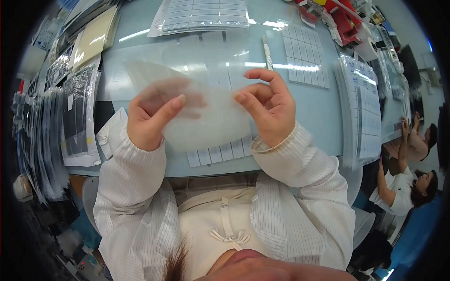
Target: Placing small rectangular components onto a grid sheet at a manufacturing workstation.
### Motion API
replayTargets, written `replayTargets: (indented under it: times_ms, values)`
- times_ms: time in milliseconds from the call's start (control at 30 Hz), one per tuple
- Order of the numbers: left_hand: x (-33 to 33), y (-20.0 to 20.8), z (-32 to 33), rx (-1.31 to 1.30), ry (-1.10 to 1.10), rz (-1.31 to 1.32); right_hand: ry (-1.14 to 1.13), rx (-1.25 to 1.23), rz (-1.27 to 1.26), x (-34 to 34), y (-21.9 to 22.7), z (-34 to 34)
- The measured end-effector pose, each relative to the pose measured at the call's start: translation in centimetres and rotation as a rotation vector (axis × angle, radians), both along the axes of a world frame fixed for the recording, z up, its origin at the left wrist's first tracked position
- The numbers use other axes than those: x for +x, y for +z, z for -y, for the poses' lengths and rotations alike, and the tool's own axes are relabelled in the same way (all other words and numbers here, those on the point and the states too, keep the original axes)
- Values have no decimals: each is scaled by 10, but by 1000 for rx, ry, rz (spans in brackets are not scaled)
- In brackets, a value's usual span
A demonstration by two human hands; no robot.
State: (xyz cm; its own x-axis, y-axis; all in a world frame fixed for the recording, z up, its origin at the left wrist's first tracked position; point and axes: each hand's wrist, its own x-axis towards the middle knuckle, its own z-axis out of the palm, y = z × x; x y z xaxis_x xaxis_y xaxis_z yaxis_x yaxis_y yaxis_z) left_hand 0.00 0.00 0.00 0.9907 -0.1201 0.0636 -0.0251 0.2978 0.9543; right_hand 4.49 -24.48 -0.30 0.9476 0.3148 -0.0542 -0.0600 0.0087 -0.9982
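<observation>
A milky, translucent plastic sheet [211,122] is held up over the table in front of me, its upper left part curling. My left hand [157,112] grips the sheet's left side, thumb in front and fingers showing blurred through the film. At the right edge, my right hand [269,103] pinches the film between thumb and a finger, with the index finger raised and bent. Beneath the sheet's lower edge, a row of small pale labels [227,151] shows on the table. A white pen [267,54] lies beyond my right hand.
A gridded label sheet [307,56] lies at the far right, and a stack of gridded sheets [201,16] at the far edge. Bagged sheets [368,112] stand on the right. Plastic sleeves [44,140] crowd the left. A red tape dispenser [344,21] stands far right. Two people work beyond.
</observation>
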Motion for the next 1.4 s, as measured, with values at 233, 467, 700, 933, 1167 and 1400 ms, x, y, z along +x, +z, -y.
replayTargets:
  times_ms: [233,467,700,933,1167,1400]
  values:
    - [1,-3,-13,156,274,-66,23,71,109,11,19,14]
    - [-3,6,-4,256,357,-78,71,90,44,10,14,12]
    - [-3,12,-4,349,360,-77,-60,-191,324,10,16,11]
    - [-8,22,-23,420,279,14,-243,-263,515,26,16,22]
    - [5,25,-77,568,349,-92,-358,-123,589,46,24,45]
    - [46,-4,-143,1141,535,-353,-458,-78,726,61,24,56]
